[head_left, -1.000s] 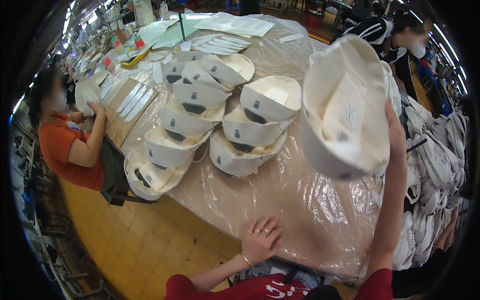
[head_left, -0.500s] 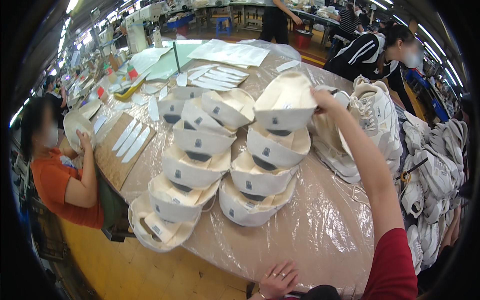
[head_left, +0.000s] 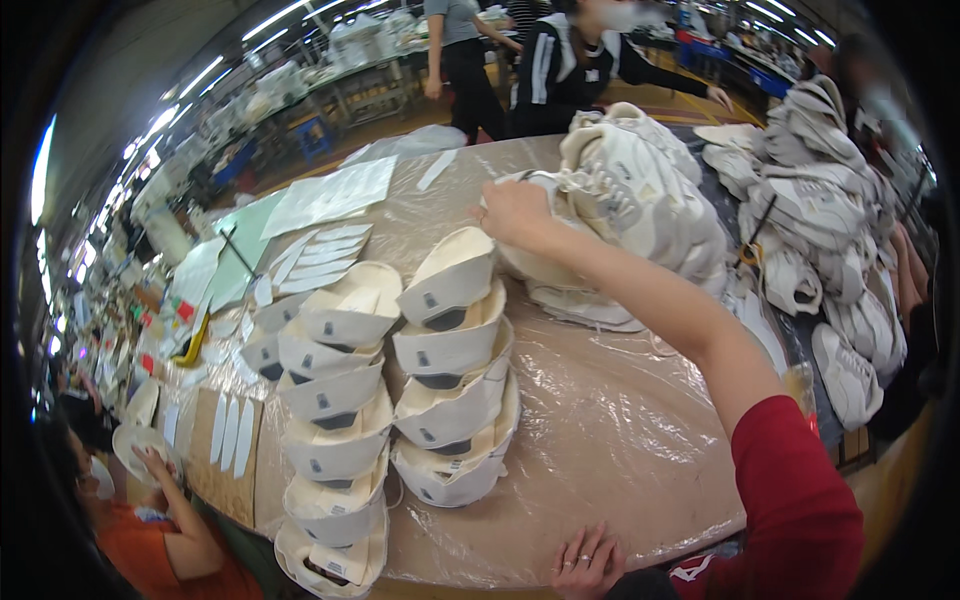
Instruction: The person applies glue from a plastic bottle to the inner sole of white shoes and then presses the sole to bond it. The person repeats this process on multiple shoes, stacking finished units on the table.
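Note:
My right hand (head_left: 513,212) reaches far across the table, its fingers curled beside the top of the nearer-right column of cream fabric caps (head_left: 452,475). What those fingers hold, if anything, is hidden. Right beside this hand is a heap of white lace-up sneakers (head_left: 640,190). My left hand (head_left: 588,565) rests at the near table edge, fingers stretched out and holding nothing. A second overlapping column of cream caps (head_left: 335,400), with small dark labels on their fronts, runs down to the left.
The table (head_left: 600,440) is covered in clear plastic. White cut strips (head_left: 320,250) and pale sheets (head_left: 330,195) lie at its far left. A person in orange (head_left: 160,550) handles a cream piece at left. More sneakers (head_left: 830,210) pile up on the right; people stand beyond.
The view has swung right. My right hand has moved off the side of the top cap, which now sits lower on its column. My left hand stays on the table edge.

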`<move>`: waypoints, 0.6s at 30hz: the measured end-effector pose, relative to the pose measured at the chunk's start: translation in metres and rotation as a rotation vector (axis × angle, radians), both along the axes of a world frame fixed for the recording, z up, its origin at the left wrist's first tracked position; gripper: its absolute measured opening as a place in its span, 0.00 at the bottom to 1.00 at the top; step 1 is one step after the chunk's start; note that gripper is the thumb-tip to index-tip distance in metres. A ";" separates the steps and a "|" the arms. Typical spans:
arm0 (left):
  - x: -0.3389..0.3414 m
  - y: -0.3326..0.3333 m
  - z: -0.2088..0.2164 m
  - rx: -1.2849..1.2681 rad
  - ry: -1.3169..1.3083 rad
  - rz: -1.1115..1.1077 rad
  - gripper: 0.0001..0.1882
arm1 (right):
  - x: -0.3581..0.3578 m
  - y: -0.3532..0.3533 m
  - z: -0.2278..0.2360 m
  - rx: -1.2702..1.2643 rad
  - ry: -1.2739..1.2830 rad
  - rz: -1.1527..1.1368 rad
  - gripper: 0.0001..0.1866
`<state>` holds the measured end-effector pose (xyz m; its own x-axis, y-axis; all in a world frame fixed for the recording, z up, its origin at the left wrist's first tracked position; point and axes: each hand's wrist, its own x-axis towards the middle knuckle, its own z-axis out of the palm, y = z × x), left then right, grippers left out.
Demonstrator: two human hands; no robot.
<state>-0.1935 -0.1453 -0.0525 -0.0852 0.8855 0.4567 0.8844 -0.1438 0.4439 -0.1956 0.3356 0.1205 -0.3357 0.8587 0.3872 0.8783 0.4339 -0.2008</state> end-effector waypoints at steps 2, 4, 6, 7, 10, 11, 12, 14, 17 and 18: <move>-0.001 0.001 0.000 0.004 0.007 -0.013 0.05 | 0.042 0.005 0.011 0.134 0.014 -0.124 0.22; 0.000 0.002 0.001 0.013 0.015 -0.019 0.05 | 0.090 0.008 0.021 0.280 0.021 -0.264 0.22; 0.001 0.005 0.002 0.018 0.020 -0.020 0.05 | 0.137 0.005 0.031 0.396 0.051 -0.370 0.23; 0.001 0.006 0.003 0.018 0.024 -0.015 0.05 | 0.154 -0.001 0.034 0.425 0.080 -0.391 0.24; 0.003 0.009 0.004 0.023 0.034 -0.007 0.05 | 0.157 -0.023 0.029 0.178 0.209 -0.224 0.27; 0.003 0.010 0.004 0.028 0.035 -0.005 0.05 | 0.152 -0.035 0.020 0.025 0.250 -0.145 0.28; 0.004 0.010 0.004 0.029 0.035 -0.010 0.05 | 0.140 -0.050 0.003 0.015 0.209 -0.092 0.29; 0.004 0.010 0.003 0.031 0.036 -0.015 0.05 | 0.108 -0.074 -0.034 0.083 0.118 -0.040 0.33; 0.004 0.008 0.001 0.033 0.035 -0.025 0.05 | 0.077 -0.070 -0.070 0.316 -0.048 -0.078 0.35; 0.003 0.007 0.001 0.034 0.032 -0.026 0.05 | 0.072 -0.068 -0.078 0.384 -0.089 -0.093 0.34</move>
